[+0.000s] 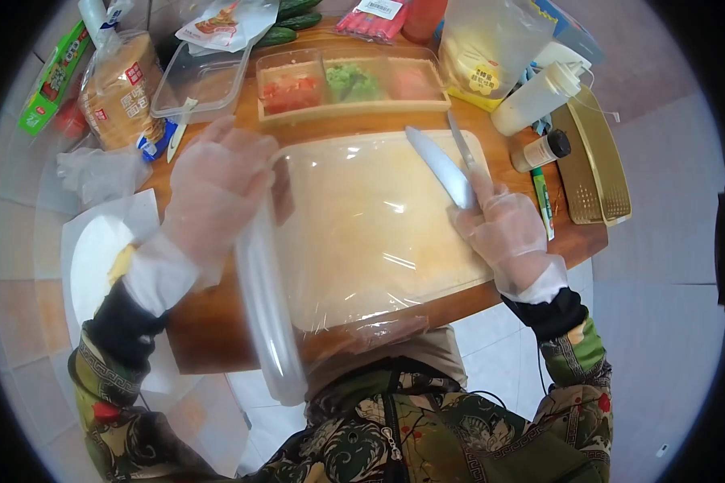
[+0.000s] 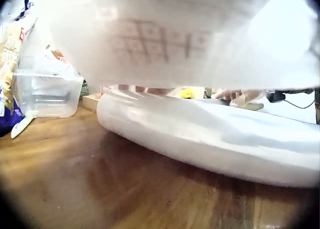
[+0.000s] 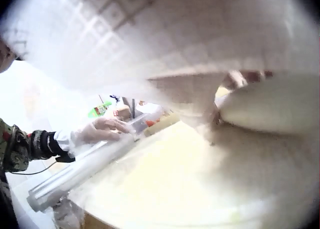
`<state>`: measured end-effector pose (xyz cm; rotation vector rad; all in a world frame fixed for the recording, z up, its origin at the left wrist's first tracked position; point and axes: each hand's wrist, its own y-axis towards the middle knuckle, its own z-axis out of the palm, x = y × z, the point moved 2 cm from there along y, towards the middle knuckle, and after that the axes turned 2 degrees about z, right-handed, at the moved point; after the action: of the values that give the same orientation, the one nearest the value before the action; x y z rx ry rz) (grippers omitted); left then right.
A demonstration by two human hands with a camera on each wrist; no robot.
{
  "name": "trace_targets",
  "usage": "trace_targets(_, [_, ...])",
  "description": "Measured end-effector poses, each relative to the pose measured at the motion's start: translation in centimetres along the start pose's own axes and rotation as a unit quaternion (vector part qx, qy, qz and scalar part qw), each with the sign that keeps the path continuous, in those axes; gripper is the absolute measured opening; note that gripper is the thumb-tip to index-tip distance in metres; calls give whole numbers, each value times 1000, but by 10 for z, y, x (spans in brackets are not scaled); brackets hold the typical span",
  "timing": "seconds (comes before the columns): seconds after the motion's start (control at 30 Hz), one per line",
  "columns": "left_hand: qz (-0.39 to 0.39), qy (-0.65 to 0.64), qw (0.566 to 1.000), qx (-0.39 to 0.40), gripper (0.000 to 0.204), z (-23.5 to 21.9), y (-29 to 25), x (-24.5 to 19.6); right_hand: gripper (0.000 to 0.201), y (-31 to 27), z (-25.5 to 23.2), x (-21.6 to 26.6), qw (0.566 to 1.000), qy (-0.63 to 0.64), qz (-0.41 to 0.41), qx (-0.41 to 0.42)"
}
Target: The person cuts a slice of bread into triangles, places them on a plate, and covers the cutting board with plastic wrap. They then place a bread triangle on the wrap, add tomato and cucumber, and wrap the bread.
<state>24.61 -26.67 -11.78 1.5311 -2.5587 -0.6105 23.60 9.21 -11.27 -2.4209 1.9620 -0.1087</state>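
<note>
A long roll of clear film (image 1: 266,298) lies along the left side of a pale board (image 1: 362,217), and a clear sheet covers much of the board. My gloved left hand (image 1: 217,189) grips the roll's far end, its fingers over the top; the left wrist view shows the roll (image 2: 200,134) close to the tabletop. At the board's right side my gloved right hand (image 1: 511,233) holds a knife (image 1: 441,167), its blade pointing away and left. Beside the blade lies a narrow grey piece (image 1: 459,141). The hand hides the knife's handle.
Behind the board stands a divided tray (image 1: 354,114) with red, green and pink food. Bread (image 1: 121,97) and a clear box (image 1: 201,80) are back left. A squeeze bottle (image 1: 536,101), shaker (image 1: 540,151) and basket (image 1: 592,169) stand right. A white plate (image 1: 97,258) is left.
</note>
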Motion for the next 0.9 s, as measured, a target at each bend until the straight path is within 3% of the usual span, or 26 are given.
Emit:
trace_targets(0.1, [-25,13,998,49,34,6,9,-2,46,7,-11,6,995,-85,-39,-23])
trace_targets(0.13, [-25,11,998,51,34,5,14,-4,39,15,-14,9,989,-24,-122,-83])
trace_targets(0.17, [-49,27,993,103,34,5,19,-5,33,23,-17,12,968,38,-203,-145])
trace_targets(0.2, [-73,44,984,154,35,5,22,-4,33,35,-11,16,968,38,-203,-144])
trace_targets(0.27, [-84,46,983,154,35,11,21,-1,19,60,6,31,925,101,-292,-220])
trace_targets(0.4, [-92,59,981,163,35,15,21,3,4,93,24,49,954,39,-242,-172])
trace_targets(0.43, [-95,59,980,164,35,16,21,4,4,95,23,50,954,39,-244,-169])
trace_targets(0.5, [-106,81,973,190,37,18,23,3,11,93,16,54,928,-48,-326,-172])
trace_targets(0.6, [-128,109,957,238,40,16,30,1,18,91,8,64,938,-96,-313,-111])
trace_targets(0.73, [-105,107,966,211,40,22,24,9,10,98,17,78,943,-95,-303,-101])
trace_targets(0.8, [-118,97,962,227,37,21,26,7,12,106,28,80,973,-10,-202,-109])
trace_targets(0.9, [-123,107,958,235,31,21,26,8,23,110,39,78,956,49,-235,-169])
